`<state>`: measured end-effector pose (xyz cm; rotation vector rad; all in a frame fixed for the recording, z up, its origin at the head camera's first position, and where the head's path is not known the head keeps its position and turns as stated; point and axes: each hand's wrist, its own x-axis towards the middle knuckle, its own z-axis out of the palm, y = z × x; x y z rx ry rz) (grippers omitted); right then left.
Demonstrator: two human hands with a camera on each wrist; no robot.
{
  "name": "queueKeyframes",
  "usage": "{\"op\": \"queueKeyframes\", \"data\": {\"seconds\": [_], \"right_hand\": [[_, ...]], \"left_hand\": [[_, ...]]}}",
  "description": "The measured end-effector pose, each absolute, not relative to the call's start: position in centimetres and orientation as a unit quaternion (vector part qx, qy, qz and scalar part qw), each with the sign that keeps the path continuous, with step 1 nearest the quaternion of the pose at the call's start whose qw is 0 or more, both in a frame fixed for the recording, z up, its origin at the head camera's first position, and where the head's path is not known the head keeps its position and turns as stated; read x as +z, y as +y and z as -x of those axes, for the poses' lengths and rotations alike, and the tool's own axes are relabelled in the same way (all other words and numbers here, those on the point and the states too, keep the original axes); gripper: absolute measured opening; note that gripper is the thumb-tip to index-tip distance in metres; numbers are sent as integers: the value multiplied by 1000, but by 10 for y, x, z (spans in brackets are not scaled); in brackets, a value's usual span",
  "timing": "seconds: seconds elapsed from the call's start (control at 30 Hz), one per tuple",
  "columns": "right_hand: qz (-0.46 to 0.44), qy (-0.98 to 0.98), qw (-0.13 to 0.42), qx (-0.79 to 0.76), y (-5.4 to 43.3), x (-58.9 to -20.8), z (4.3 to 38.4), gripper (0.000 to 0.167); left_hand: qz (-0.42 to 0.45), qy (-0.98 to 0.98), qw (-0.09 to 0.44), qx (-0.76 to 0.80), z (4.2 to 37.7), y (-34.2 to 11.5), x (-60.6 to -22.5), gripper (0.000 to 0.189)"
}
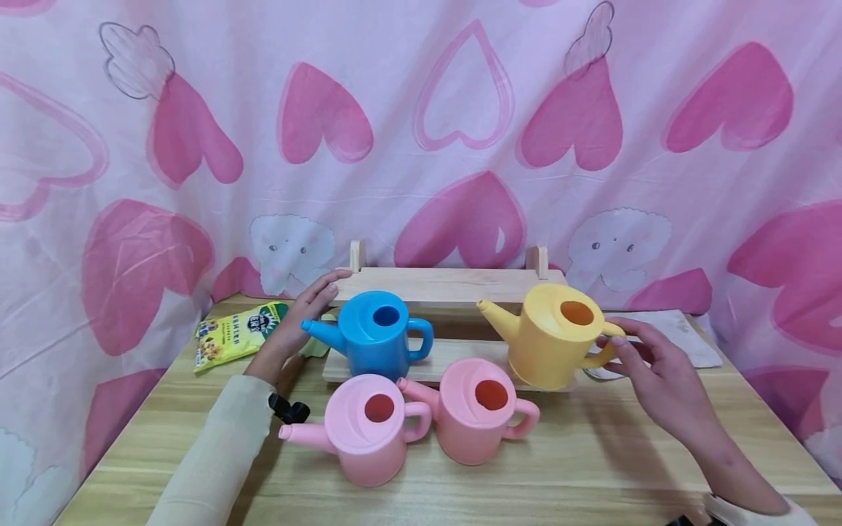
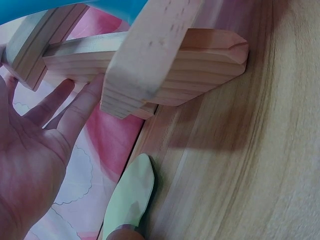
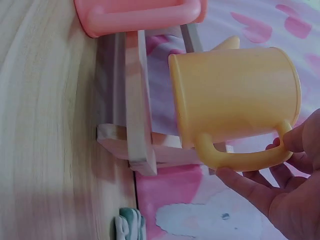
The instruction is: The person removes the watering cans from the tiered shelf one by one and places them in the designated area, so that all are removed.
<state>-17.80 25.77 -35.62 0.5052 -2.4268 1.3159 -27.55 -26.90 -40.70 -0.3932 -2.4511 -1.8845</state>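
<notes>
My right hand (image 1: pixel 664 380) grips the handle of a yellow watering can (image 1: pixel 549 351). In the right wrist view the yellow can (image 3: pixel 235 95) is upright above the lower board, its spout pointing left in the head view. My left hand (image 1: pixel 309 310) touches the left end of a two-tier wooden rack (image 1: pixel 454 285) with extended fingers, as the left wrist view also shows. A blue watering can (image 1: pixel 375 336) is at the left of the rack's lower board; its base is partly hidden. Two pink watering cans, one left (image 1: pixel 368 438) and one right (image 1: pixel 473 420), stand in front on the table.
A yellow-green snack bag (image 1: pixel 240 332) lies at the back left. Beside the rack's left end is a pale green, blade-shaped piece (image 2: pixel 131 195). A white cloth (image 1: pixel 677 340) lies at the back right. Behind the wooden table (image 1: pixel 526 489) hangs a pink heart-patterned curtain (image 1: pixel 395 44).
</notes>
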Motion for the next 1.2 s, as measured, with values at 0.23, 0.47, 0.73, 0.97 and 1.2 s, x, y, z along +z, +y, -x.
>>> {"op": "queueKeyframes", "data": {"seconds": [0.23, 0.47, 0.73, 0.97, 1.2], "right_hand": [[-164, -847, 177, 473, 279, -357, 155, 34], [-150, -830, 179, 507, 295, -368, 133, 35], [-119, -865, 160, 461, 300, -379, 116, 34], [-94, -870, 146, 462, 297, -387, 109, 30], [-82, -873, 147, 458, 298, -393, 105, 30]], "left_hand": [[126, -788, 8, -603, 275, -269, -406, 54], [127, -790, 9, -600, 275, -271, -405, 54], [129, -788, 6, -602, 276, -273, -406, 53], [128, -784, 2, -607, 276, -272, -405, 53], [125, -786, 2, -605, 277, -271, -405, 53]]}}
